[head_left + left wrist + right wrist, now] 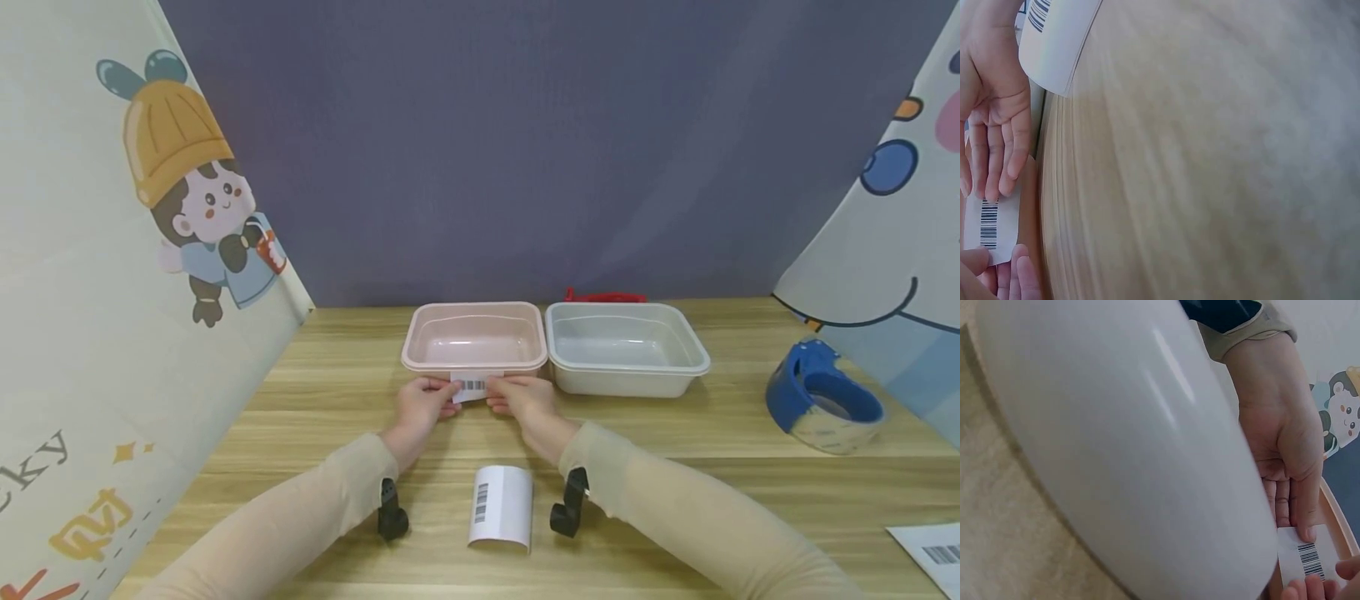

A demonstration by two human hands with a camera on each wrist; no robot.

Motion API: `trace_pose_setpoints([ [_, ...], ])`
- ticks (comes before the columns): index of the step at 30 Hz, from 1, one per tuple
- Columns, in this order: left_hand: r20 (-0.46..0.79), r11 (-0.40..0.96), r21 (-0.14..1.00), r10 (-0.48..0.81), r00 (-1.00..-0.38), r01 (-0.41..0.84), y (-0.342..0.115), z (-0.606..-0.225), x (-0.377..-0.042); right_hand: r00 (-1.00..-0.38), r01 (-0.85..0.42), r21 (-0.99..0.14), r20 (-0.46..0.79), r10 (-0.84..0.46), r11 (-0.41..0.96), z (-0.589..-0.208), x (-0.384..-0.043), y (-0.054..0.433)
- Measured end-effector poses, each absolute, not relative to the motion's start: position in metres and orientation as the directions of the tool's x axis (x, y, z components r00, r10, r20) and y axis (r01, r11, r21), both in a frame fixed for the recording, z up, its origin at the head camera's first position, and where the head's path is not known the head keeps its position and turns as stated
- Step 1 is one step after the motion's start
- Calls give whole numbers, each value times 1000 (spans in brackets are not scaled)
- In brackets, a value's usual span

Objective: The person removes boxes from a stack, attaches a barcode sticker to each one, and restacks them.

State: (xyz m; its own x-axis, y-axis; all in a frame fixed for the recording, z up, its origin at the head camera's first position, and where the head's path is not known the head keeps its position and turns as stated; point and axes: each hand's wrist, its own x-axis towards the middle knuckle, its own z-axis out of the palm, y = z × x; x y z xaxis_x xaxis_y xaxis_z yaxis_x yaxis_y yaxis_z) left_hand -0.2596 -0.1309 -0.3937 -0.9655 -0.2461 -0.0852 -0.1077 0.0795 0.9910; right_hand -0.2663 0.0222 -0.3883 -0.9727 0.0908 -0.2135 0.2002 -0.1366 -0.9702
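A white barcode label (472,393) is stretched between both hands at the front wall of a pink plastic container (427,367). My left hand (418,414) pinches its left end, with the thumb (1309,532) lying on the label's face. At the opposite end my right hand (534,411) pinches the label, its fingertips (991,187) beside the printed bars. The label's upper edge overlaps the container's rim in the head view. Between the forearms, a second barcode label (510,508) stands bowed on the wooden table; its blank curved side fills much of the right wrist view.
Right beside the pink container is a white one (622,384), with a red object (611,297) behind it. A blue tape dispenser (789,392) stands farther right. Another barcode sheet (930,554) lies at the table's right edge. A dark backdrop (525,150) rises behind.
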Motion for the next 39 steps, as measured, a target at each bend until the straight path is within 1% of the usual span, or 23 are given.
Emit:
trace_pose_setpoints([
  [4,-83,89,990,-238,-968,-107,-131,-393,-259,-978,195,-971,-202,41,-142,-387,-266,21],
  [15,-127,112,982,-214,-969,-153,-133,-390,-259,-970,242,-965,-240,-30,-100,-390,-271,22],
  [22,-150,153,970,-221,-964,-186,-136,-387,-255,-970,239,-966,-234,-63,-98,-391,-273,24],
  [26,-145,187,965,-212,-966,-186,-136,-385,-250,-971,235,-967,-228,-78,-95,-392,-275,25],
  [29,-129,199,968,-141,-982,-155,-134,-384,-248,-969,238,-967,-230,-87,-90,-392,-276,26],
  [34,-73,139,988,34,-997,-67,-126,-384,-249,-967,239,-967,-230,-108,-84,-391,-276,26],
  [36,-66,118,991,48,-997,-59,-124,-385,-252,-967,239,-968,-229,-112,-82,-391,-276,26],
  [39,-84,107,991,15,-996,-82,-123,-387,-258,-967,238,-968,-229,-112,-77,-391,-276,28],
])
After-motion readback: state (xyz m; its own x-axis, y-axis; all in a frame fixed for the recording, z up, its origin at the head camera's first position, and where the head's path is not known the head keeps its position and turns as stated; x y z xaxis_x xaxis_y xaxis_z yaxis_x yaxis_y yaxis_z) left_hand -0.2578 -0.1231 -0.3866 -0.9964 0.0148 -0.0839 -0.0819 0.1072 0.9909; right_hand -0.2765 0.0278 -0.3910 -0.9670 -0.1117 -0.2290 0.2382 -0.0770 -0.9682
